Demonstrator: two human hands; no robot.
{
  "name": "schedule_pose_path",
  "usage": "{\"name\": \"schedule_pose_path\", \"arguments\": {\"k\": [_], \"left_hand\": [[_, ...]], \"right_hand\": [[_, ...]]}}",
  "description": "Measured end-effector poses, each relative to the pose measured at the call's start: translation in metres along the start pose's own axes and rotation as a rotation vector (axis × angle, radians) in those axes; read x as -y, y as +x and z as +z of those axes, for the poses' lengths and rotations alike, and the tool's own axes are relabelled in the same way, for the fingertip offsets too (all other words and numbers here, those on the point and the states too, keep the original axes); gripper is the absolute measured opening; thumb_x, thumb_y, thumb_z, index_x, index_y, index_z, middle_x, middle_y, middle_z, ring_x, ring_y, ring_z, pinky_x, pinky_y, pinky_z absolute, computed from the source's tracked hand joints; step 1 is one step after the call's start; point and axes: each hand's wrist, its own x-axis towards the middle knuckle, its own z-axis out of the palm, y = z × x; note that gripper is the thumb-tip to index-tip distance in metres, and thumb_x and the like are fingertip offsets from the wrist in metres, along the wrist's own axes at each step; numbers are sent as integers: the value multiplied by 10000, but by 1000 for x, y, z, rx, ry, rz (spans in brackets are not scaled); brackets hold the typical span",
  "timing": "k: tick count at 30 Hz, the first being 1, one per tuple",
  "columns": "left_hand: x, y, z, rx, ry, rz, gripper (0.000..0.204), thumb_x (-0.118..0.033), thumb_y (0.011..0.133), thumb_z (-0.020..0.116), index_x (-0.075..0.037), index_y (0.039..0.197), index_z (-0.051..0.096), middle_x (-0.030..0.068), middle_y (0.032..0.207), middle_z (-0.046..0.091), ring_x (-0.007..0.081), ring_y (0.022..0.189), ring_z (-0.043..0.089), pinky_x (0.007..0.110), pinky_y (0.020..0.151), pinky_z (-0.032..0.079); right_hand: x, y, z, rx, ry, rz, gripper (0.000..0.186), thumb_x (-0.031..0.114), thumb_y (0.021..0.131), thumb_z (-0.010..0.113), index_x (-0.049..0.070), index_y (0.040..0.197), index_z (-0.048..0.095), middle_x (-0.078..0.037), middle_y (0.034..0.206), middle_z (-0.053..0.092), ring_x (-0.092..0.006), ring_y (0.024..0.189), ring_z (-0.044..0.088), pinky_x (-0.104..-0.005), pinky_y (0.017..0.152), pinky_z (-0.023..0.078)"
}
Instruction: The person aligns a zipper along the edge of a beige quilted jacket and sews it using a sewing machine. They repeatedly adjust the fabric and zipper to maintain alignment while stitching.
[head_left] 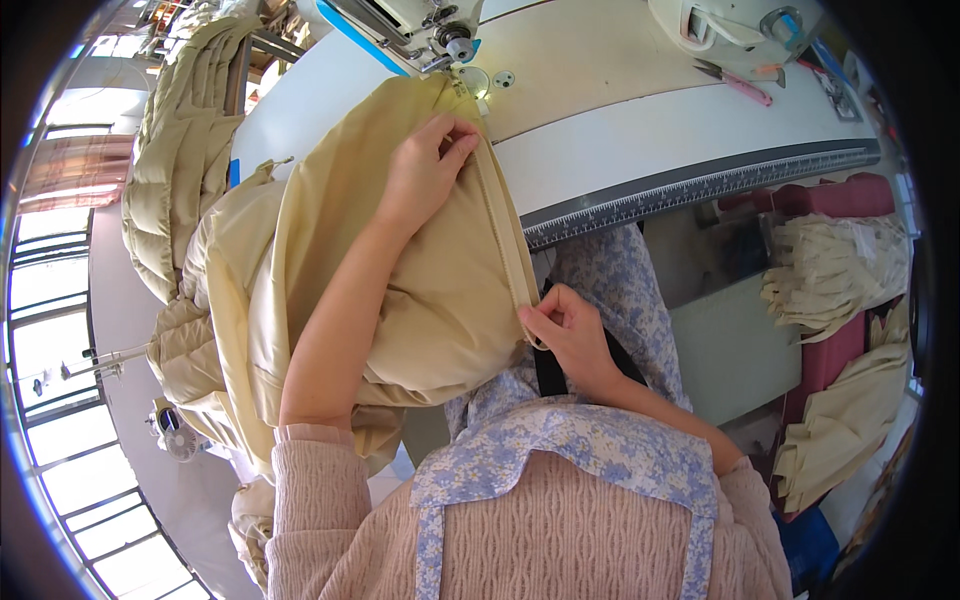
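Note:
A beige puffer jacket (440, 330) lies over the table edge and my lap, its upper end under the needle area of the sewing machine (420, 25). A zipper (504, 230) runs down the jacket's right edge. My left hand (428, 170) is closed, thumb and fingers pinching the zipper edge just below the presser foot. Lower down, my right hand (570, 330) pinches the bottom end of the zipper, so the strip is stretched fairly straight between both hands. Fabric hides part of the stitching spot.
A ruler strip (700, 190) lines the table's front edge. Pink-handled snips (735, 84) lie at the far right of the white tabletop (600, 150). More puffer pieces (180, 170) hang at left. Bundled beige fabric pieces (835, 270) sit at right, beside a grey-green panel (735, 350).

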Motion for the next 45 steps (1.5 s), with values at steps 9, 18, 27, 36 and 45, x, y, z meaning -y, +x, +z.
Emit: {"name": "schedule_pose_path", "arguments": {"k": [9,18,27,36,45], "left_hand": [[3,1,1,-2,12,35,144,-135,954,710,-11,1027,701,93,944,694,203,805,658,333,765,540],[-4,-2,-1,-11,72,78,121,-105,939,705,-20,1025,696,101,971,680,240,829,666,344,772,545],[-5,-6,17,-264,302,376,160,-62,877,751,-57,1032,710,76,934,608,230,851,631,357,753,548],[-16,-37,8,-146,670,547,424,-310,855,757,-31,1164,677,107,1101,673,295,1116,626,436,995,508],[-20,-49,10,-108,763,473,570,-420,870,728,-14,1263,652,85,1324,603,286,1310,521,490,1144,392]], "right_hand": [[-2,4,2,-55,59,-26,183,142,983,725,5,985,603,-11,829,654,-42,707,574,-220,624,462],[2,1,-4,23,2,60,177,147,1004,701,-7,1038,620,-16,860,680,-46,749,597,-221,667,479],[9,0,-5,51,-36,67,190,164,1012,699,0,988,605,-28,850,683,-55,752,599,-231,676,488],[7,0,-8,47,-66,80,197,157,1006,708,7,940,599,-20,842,682,-44,759,599,-224,669,480],[5,1,-9,61,-119,47,183,158,1010,703,20,944,601,0,827,656,-32,749,572,-219,659,466]]}}
